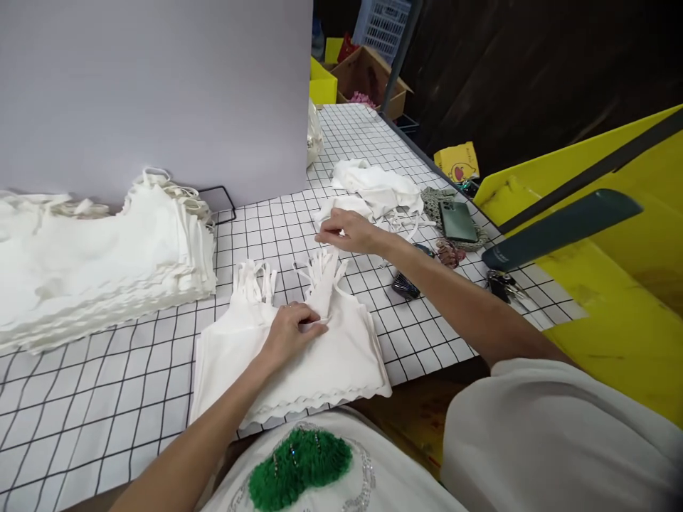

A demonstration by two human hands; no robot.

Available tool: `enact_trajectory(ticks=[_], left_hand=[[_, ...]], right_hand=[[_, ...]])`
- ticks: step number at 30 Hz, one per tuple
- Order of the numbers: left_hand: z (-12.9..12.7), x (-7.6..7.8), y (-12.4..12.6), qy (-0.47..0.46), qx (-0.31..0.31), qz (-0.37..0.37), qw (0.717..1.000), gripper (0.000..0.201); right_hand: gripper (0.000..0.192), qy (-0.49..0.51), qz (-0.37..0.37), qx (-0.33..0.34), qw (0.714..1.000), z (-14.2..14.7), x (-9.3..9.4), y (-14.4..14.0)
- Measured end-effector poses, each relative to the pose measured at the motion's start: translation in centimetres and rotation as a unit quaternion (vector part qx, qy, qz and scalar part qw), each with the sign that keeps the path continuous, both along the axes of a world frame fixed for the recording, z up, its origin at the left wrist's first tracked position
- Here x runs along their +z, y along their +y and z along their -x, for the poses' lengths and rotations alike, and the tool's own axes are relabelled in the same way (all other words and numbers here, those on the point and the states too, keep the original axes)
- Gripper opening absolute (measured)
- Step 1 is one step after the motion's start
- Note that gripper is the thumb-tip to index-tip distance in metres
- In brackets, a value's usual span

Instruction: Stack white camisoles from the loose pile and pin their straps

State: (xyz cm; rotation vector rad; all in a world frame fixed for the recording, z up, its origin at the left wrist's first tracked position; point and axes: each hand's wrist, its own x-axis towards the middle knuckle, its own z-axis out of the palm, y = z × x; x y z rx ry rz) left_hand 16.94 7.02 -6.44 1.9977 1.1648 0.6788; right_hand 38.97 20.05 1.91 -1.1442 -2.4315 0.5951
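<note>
A small stack of white strappy tops point(320, 366) lies on the grid-patterned table point(107, 398) right in front of me. My left hand point(291, 332) presses down on the stack's middle, fingers pinching the base of the right-hand straps. My right hand point(349, 231) hovers just beyond the strap ends, its fingertips pinched on a thin white strap. A loose heap of white garments point(376, 188) lies just past my right hand.
A tall stack of white tops point(101, 263) fills the left of the table before a grey board point(160, 85). To the right lie a green phone point(457, 220), keys point(501, 284), a small dark object point(405, 286), then yellow panels point(613, 284).
</note>
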Motion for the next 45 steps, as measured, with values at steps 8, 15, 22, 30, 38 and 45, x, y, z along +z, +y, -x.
enact_trajectory(ticks=[8, 15, 22, 30, 38, 45], left_hand=[[0.5, 0.4, -0.2, 0.040, 0.007, -0.071, 0.997, 0.016], [3.3, 0.6, -5.5, 0.176, -0.069, -0.298, 0.936, 0.064], [8.5, 0.3, -8.2, 0.172, 0.017, -0.268, 0.948, 0.052], [15.7, 2.6, -10.1, 0.242, 0.281, 0.021, 0.928, 0.042], [12.1, 3.1, -9.0, 0.295, 0.301, 0.096, 0.902, 0.043], [14.2, 2.9, -7.6, 0.051, 0.327, 0.211, 0.920, 0.053]], right_hand=[[0.015, 0.013, -0.031, -0.033, 0.999, 0.4, -2.4, 0.7], [0.058, -0.089, -0.083, -0.035, 0.992, 3.5, -4.3, -15.0], [0.056, -0.063, -0.020, -0.176, 0.982, -0.7, -7.3, -24.5], [0.049, 0.154, 0.449, -0.385, 0.791, -3.4, -4.9, -19.8], [0.040, 0.106, 0.444, -0.342, 0.821, 0.5, -2.9, -19.3], [0.040, 0.159, 0.463, -0.382, 0.784, 0.7, -3.5, -19.6]])
